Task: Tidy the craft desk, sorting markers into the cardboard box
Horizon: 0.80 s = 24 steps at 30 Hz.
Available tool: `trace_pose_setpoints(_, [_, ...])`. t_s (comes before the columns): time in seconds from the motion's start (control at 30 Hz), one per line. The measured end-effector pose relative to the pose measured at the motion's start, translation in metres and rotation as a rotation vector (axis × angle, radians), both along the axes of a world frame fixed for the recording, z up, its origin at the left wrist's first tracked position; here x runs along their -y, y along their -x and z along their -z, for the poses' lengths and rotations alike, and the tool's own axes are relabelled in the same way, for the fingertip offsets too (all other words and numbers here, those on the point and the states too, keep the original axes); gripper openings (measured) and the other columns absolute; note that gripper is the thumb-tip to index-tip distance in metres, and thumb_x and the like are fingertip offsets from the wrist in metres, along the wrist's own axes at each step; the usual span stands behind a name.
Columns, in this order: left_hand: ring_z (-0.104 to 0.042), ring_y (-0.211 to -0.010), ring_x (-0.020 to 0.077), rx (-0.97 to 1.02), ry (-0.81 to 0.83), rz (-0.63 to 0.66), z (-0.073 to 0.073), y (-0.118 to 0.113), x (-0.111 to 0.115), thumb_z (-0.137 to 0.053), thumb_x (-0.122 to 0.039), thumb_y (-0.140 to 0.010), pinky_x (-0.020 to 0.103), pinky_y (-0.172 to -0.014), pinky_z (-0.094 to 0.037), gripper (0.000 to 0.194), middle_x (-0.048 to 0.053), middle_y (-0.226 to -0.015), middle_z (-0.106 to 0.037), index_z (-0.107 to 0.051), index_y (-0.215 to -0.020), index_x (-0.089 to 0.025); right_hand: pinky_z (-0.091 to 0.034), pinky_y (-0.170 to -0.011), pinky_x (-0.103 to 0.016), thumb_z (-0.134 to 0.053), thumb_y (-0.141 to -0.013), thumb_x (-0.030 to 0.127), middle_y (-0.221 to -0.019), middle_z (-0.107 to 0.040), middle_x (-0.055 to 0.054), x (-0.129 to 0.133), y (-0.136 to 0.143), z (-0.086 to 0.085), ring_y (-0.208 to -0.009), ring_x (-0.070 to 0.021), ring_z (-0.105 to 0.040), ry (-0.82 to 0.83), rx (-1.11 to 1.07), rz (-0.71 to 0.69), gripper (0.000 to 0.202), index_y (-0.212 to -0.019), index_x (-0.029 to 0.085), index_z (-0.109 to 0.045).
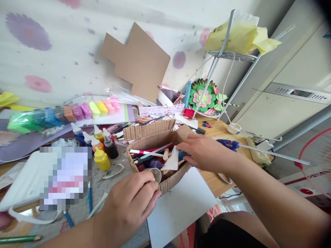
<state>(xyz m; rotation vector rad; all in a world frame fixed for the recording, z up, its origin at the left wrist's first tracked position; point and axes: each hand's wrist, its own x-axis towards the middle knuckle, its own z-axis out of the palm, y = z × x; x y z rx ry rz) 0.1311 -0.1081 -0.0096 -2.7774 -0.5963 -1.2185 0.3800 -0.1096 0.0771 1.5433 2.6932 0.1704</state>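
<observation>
A small open cardboard box [149, 130] stands on the table in front of me, filled with mixed craft supplies. Inside lie a white marker with a red band [139, 152], a purple bottle [154, 164] and a white paper scrap [171, 159]. My left hand [131, 199] is closed at the box's near left corner, its fingers round a small whitish, round, hollow-looking piece [156, 174]. My right hand [204, 151] reaches over the right side of the box. Its fingertips are bent round a blue object [182, 155], mostly hidden under them.
White paper [181, 206] lies under the box's near side. Several paint bottles [102, 159] stand left of it, with wrapped coloured clay blocks [69, 113] behind. A blue glue gun [227, 144] with a long glue stick lies right. Cut cardboard [139, 57] leans against the wall.
</observation>
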Motion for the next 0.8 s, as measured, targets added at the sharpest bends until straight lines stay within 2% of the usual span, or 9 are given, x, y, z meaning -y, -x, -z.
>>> trace_pose_setpoints(0.1, [-0.060,-0.083,0.0155,0.005,0.021,0.012,-0.002,0.000,-0.002,-0.059,-0.009,-0.083,0.027,-0.072,-0.049,0.010,0.006,-0.094,-0.062,-0.060,-0.092,-0.015,-0.046,-0.073,-0.035,-0.063,-0.081,0.026,-0.087,-0.067,-0.008,-0.014,-0.005,-0.005,-0.085,-0.0237,-0.060,0.090,-0.015,0.000,0.023,-0.102,0.021,-0.068])
trace_pose_setpoints(0.2, [-0.060,-0.079,0.0153,0.015,0.092,0.006,-0.004,0.000,-0.005,-0.058,-0.011,-0.083,0.027,-0.068,-0.050,0.008,0.006,-0.092,-0.061,-0.059,-0.090,-0.015,-0.047,-0.070,-0.033,-0.061,-0.084,0.031,-0.093,-0.068,-0.006,-0.011,-0.029,-0.021,-0.083,-0.0207,-0.062,0.007,-0.186,-0.008,0.022,-0.104,0.025,-0.068])
trace_pose_setpoints(0.37, [-0.061,-0.083,0.0164,0.055,0.166,0.016,-0.009,0.002,-0.007,-0.059,-0.015,-0.083,0.027,-0.069,-0.053,0.014,0.008,-0.099,-0.060,-0.060,-0.097,-0.017,-0.049,-0.058,-0.030,-0.072,-0.075,0.037,-0.085,-0.067,-0.003,0.019,-0.057,-0.035,-0.066,-0.0162,-0.061,-0.272,-0.896,0.123,0.030,-0.103,0.028,-0.068])
trace_pose_setpoints(0.43, [-0.060,-0.078,0.0137,0.157,0.263,0.049,-0.015,0.004,-0.008,-0.061,-0.020,-0.085,0.025,-0.065,-0.052,0.023,0.009,-0.104,-0.058,-0.057,-0.107,-0.018,-0.050,-0.058,-0.031,-0.076,-0.071,0.033,-0.085,-0.066,-0.004,0.029,-0.044,-0.023,-0.069,-0.0172,-0.061,-0.282,-1.257,0.177,0.028,-0.097,0.028,-0.067])
trace_pose_setpoints(0.5, [-0.056,-0.066,0.0099,0.309,0.531,0.116,-0.026,0.007,-0.010,-0.063,-0.030,-0.085,0.022,-0.058,-0.050,0.036,0.006,-0.096,-0.058,-0.051,-0.118,-0.020,-0.051,-0.059,-0.031,-0.078,-0.068,0.033,-0.089,-0.064,-0.003,0.034,-0.016,-0.003,-0.073,-0.0177,-0.061,-0.241,-1.519,0.145,0.025,-0.090,0.028,-0.065])
trace_pose_setpoints(0.57, [-0.051,-0.056,0.0081,0.447,0.889,0.227,-0.041,0.013,-0.012,-0.064,-0.041,-0.083,0.020,-0.050,-0.045,0.052,0.001,-0.081,-0.057,-0.045,-0.127,-0.021,-0.052,-0.060,-0.029,-0.079,-0.068,0.031,-0.089,-0.062,-0.003,0.033,0.018,0.017,-0.076,-0.0166,-0.060,-0.145,-1.640,0.045,0.025,-0.086,0.027,-0.062])
trace_pose_setpoints(0.63, [-0.048,-0.052,0.0077,0.530,1.125,0.307,-0.058,0.023,-0.015,-0.064,-0.047,-0.081,0.017,-0.045,-0.039,0.051,-0.002,-0.070,-0.053,-0.050,-0.122,-0.020,-0.052,-0.064,-0.027,-0.078,-0.069,0.028,-0.087,-0.059,-0.001,0.031,0.051,0.031,-0.078,-0.0150,-0.060,0.002,-1.648,-0.056,0.026,-0.086,0.025,-0.059])
trace_pose_setpoints(0.7, [-0.042,-0.048,0.0060,0.574,1.139,0.250,-0.071,0.039,-0.019,-0.063,-0.045,-0.082,0.016,-0.041,-0.032,0.032,-0.004,-0.063,-0.050,-0.062,-0.101,-0.019,-0.053,-0.068,-0.027,-0.077,-0.071,0.027,-0.090,-0.058,-0.001,0.029,0.073,0.037,-0.082,-0.0141,-0.060,0.143,-1.610,-0.139,0.027,-0.088,0.024,-0.057])
trace_pose_setpoints(0.8, [-0.038,-0.046,0.0064,0.463,0.887,-0.109,-0.080,0.066,-0.027,-0.063,-0.042,-0.082,0.018,-0.041,-0.027,0.026,-0.004,-0.056,-0.049,-0.062,-0.074,-0.017,-0.054,-0.078,-0.031,-0.073,-0.076,0.029,-0.107,-0.056,-0.005,0.026,0.078,0.034,-0.095,-0.0166,-0.061,0.198,-1.478,-0.193,0.024,-0.095,0.024,-0.058])
